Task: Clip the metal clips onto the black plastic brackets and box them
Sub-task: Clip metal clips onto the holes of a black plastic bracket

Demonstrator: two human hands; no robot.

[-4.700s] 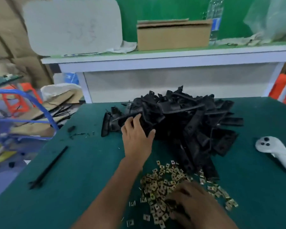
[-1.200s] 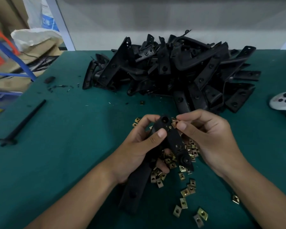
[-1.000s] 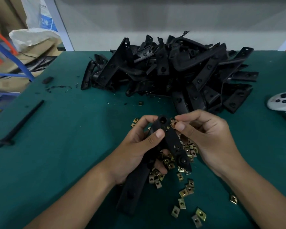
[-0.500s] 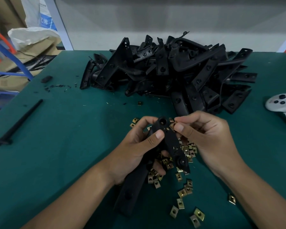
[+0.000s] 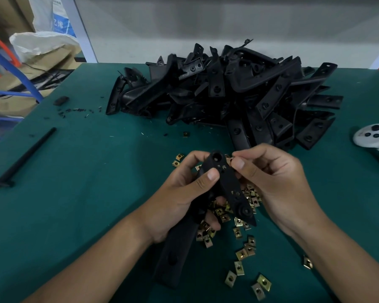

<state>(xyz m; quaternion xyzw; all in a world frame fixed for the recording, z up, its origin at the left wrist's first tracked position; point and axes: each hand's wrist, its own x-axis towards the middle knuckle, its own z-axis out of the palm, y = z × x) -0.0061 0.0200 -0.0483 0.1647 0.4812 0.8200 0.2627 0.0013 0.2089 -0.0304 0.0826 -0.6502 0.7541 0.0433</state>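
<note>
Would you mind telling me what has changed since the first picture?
The left hand left the bracket pile and now grips one black bracket; the right hand rose from the loose clips to its top end. Over the last second, nothing visibly moved.

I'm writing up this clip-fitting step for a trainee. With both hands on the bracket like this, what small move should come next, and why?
Probably push the metal clip onto the top end of the black bracket until it seats. The left hand already grips the bracket steady, and the right hand pinches what looks like a clip right beside that end, near its hole. The clip does not look seated yet.
</note>
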